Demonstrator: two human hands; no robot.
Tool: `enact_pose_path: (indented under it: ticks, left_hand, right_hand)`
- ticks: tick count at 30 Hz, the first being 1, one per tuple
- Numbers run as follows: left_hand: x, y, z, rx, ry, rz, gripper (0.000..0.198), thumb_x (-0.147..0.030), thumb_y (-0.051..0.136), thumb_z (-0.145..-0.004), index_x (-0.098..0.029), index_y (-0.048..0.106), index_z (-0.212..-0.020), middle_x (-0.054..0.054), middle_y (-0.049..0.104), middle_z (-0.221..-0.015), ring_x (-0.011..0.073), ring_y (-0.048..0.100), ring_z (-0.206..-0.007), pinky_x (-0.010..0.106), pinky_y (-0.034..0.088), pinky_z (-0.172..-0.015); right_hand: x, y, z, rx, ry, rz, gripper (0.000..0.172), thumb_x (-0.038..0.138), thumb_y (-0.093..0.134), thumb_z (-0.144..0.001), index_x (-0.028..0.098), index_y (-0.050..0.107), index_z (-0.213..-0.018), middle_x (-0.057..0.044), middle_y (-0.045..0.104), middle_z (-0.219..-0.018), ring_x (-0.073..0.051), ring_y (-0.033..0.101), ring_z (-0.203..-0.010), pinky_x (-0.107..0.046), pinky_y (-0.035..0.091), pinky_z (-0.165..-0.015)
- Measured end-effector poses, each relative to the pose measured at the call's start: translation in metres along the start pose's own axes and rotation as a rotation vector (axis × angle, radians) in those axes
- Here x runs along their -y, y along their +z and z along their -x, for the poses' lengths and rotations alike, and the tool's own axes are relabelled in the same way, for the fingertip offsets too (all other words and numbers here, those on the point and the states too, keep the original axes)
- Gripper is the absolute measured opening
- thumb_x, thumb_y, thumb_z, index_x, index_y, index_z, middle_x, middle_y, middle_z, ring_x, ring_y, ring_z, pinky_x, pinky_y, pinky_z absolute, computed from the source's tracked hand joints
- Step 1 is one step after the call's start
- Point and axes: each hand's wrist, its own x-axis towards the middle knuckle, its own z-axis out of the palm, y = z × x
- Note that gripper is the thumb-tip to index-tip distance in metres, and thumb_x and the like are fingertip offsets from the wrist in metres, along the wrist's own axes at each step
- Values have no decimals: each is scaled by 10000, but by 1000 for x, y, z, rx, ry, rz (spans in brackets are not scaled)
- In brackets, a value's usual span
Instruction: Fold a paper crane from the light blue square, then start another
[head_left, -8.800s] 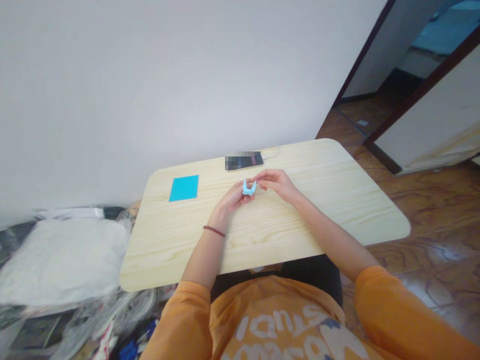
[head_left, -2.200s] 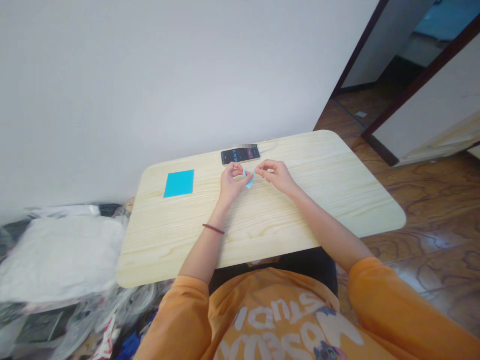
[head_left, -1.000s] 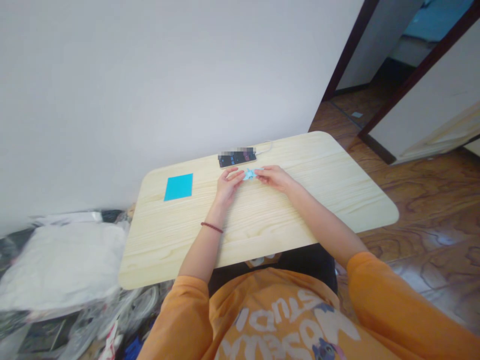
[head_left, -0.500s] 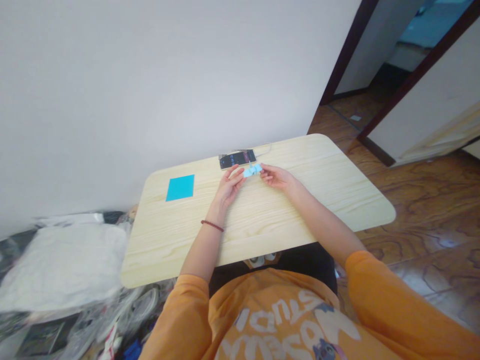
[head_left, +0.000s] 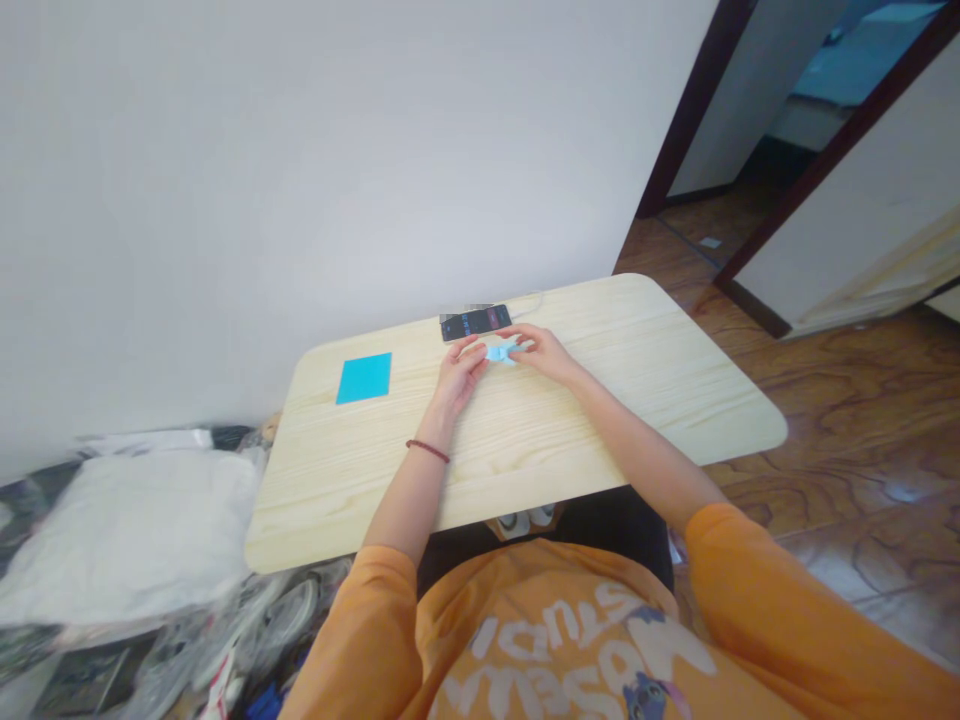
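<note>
Head view: small, folded pale-blue paper (head_left: 498,353), pinched by left hand (head_left: 459,376) and right hand (head_left: 545,351).

Fingers of the left hand (head_left: 459,374) and right hand (head_left: 546,354) partly hide the ends of the light-blue folded paper (head_left: 497,353), near the middle of the back edge of the table (head_left: 360,480); its creases are too small to tell. Pixelation masks part of the phone (head_left: 478,323) (the digits left showing are blurred). A pale cable (head_left: 535,303) fades out near that back edge. The view cuts off the orange shirt (head_left: 555,620) below.
</note>
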Motion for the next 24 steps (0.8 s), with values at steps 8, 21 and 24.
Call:
enact_pose_path:
  ticks: [8, 21, 24]
  left_hand:
    - [4, 3, -10, -81, 30, 9, 269, -109, 713, -683, -168, 593, -917, 3, 644, -808, 66, 626, -729, 227, 507, -802]
    - [30, 50, -14, -64, 226, -252, 233, -172, 590, -726, -183, 518, -947, -4, 634, -766, 75, 596, -573, 212, 486, -621]
    - [40, 60, -13, -34, 335, -350, 268, -190, 577, -714, -196, 504, -972, -18, 618, -738, 83, 587, -559, 199, 463, -565]
  right_hand:
    - [-9, 3, -4, 56, -26, 31, 199, 314, 636, -712, 191, 730, -838, -41, 695, -842, -137, 590, -709, -260, 445, -659]
    - [1, -55, -24, -306, 41, 338, 60, 211, 667, -663, 154, 651, -658, -17, 637, -646, -133, 550, -606, -266, 409, -646]
    - [-14, -79, -15, -395, 81, 447, 31, 171, 621, -692, 158, 645, -679, -20, 628, -661, -135, 537, -608, -273, 401, -660]
